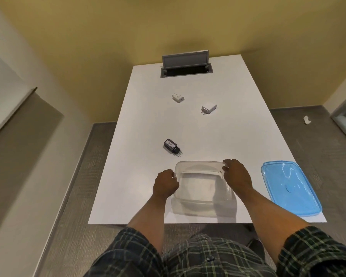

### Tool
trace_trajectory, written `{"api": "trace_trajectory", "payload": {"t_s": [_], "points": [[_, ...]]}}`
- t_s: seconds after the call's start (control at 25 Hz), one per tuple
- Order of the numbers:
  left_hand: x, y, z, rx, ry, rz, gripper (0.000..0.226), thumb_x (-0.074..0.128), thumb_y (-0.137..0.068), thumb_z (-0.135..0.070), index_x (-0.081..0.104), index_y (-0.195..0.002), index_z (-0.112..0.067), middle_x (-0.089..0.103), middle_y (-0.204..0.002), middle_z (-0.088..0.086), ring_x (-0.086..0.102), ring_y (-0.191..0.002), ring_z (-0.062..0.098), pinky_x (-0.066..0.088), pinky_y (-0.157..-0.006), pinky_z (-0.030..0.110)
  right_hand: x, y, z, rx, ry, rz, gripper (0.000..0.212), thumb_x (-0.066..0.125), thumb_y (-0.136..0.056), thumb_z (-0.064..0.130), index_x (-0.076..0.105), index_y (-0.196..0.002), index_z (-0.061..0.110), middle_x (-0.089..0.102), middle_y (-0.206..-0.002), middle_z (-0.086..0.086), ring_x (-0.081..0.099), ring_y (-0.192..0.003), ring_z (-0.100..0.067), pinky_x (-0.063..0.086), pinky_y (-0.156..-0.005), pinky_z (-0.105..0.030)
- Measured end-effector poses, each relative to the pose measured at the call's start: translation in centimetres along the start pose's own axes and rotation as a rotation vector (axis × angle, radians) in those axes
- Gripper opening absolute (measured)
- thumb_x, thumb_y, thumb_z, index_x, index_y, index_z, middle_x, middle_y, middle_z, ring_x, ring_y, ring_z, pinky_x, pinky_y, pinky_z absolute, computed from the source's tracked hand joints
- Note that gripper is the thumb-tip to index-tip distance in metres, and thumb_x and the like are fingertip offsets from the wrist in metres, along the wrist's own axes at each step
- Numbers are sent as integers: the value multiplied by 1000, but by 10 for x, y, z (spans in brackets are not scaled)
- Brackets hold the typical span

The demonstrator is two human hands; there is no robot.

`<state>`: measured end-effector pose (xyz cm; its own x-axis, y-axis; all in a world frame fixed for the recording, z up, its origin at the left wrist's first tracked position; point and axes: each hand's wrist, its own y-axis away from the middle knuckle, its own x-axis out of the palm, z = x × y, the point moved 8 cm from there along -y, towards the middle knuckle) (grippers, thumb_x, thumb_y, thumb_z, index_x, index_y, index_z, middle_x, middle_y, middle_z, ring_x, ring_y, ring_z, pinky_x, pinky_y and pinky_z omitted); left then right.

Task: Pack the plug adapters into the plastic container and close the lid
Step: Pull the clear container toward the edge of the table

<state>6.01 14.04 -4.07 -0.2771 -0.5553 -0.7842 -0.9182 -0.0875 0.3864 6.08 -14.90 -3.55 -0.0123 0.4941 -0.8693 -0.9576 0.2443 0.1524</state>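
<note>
Yellow walls and a grey floor surround a white table (pixel 128 176), and the person stands at its near edge. On this table, close to the person, sits the clear plastic container (pixel 200 184), open and with nothing inside as far as one can see through its walls. The left hand (pixel 165 181) is curled closed on the left rim of the container, and the right hand (pixel 237 174) is bent over the right rim with its fingers on the far corner, so both hands hold the container and nothing else. The blue lid (pixel 290 188) lies flat on the table to the right of the container, apart from it and near the table corner. None of the three adapters is packed yet. The black adapter (pixel 172 146) lies nearest, just beyond the left far corner of the container, with its pins pointing toward the person. The two white ones are further away: the small white adapter (pixel 178 97) in the middle of the table and the flat white adapter (pixel 208 108) to its right, both well apart from the container. At the far end a grey cable hatch (pixel 186 64) stands open. I judge that the task is only at its beginning: the container is placed, but all three adapters must still go in, and after that the lid must be put on and pressed closed.
</note>
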Motion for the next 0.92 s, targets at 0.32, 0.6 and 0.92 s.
{"api": "trace_trajectory", "payload": {"t_s": [0.32,0.6,0.92], "points": [[8,4,2,7,79,94,43,52,-90,-16,58,-133,-19,74,-112,12,74,-100,33,59,-93,44,10,-5,-4,-11,-11,72,46,44,-95,4,57,-138,15,61,-129,-6,54,-123,-26,43,-97,-34],[9,4,-1,31,48,130,55,51,-84,-15,52,-138,-26,73,-112,8,73,-98,31,61,-89,44,18,-4,0,-12,-47,129,62,42,-88,-4,47,-147,15,57,-139,-5,51,-129,-23,43,-105,-37],[11,-3,3,23,7,115,59,52,-90,-25,39,-148,-23,71,-115,10,69,-106,33,58,-92,43,20,-5,2,25,5,152,60,43,-88,3,46,-145,20,56,-138,-1,52,-127,-23,46,-99,-37]]}}
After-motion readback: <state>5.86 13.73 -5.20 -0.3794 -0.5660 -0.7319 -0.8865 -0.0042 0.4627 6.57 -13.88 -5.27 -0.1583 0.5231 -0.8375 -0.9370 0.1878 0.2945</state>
